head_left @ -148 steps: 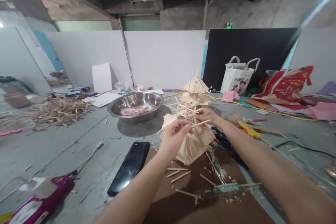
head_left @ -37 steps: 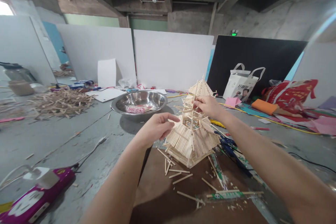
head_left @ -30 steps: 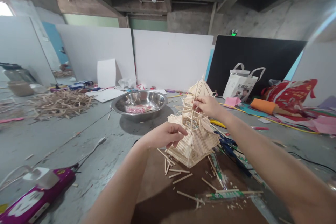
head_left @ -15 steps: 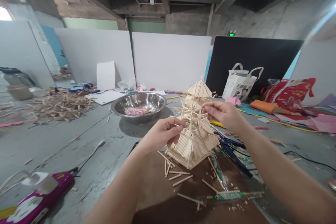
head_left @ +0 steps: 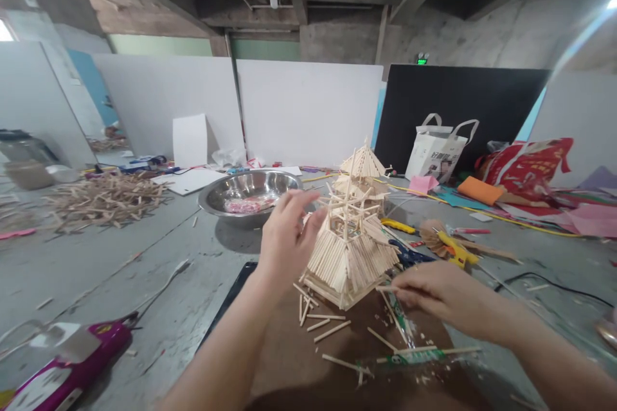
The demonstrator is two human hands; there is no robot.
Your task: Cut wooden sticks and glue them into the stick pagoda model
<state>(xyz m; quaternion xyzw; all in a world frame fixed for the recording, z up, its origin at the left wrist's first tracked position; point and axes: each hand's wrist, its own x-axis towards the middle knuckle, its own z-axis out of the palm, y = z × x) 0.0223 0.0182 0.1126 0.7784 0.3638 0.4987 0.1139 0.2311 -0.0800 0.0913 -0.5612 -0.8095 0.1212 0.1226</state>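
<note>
A pagoda-like model (head_left: 351, 260) built of thin wooden sticks stands in front of me, with a sloped stick roof and an open frame of sticks above it. My left hand (head_left: 289, 237) is raised at its left side, fingers apart and holding nothing. Low at the model's right corner, my right hand (head_left: 434, 289) pinches a short wooden stick (head_left: 384, 288) between thumb and fingers. Several loose sticks (head_left: 332, 331) lie on the brown board (head_left: 284, 359) under the model. Blue-handled pliers (head_left: 409, 253) lie behind my right hand, partly hidden.
A steel basin (head_left: 212, 205) with plastic packets stands behind my left hand. A stick pile (head_left: 106, 199) lies farther left, and a purple power strip (head_left: 72, 359) is at front left. A yellow glue gun (head_left: 457, 250) and a white bag (head_left: 436, 151) are on the right.
My left hand has opened and drawn back from the model's upper frame. My right hand has moved down and right from the frame to the roof's lower corner, now with a stick in its fingers.
</note>
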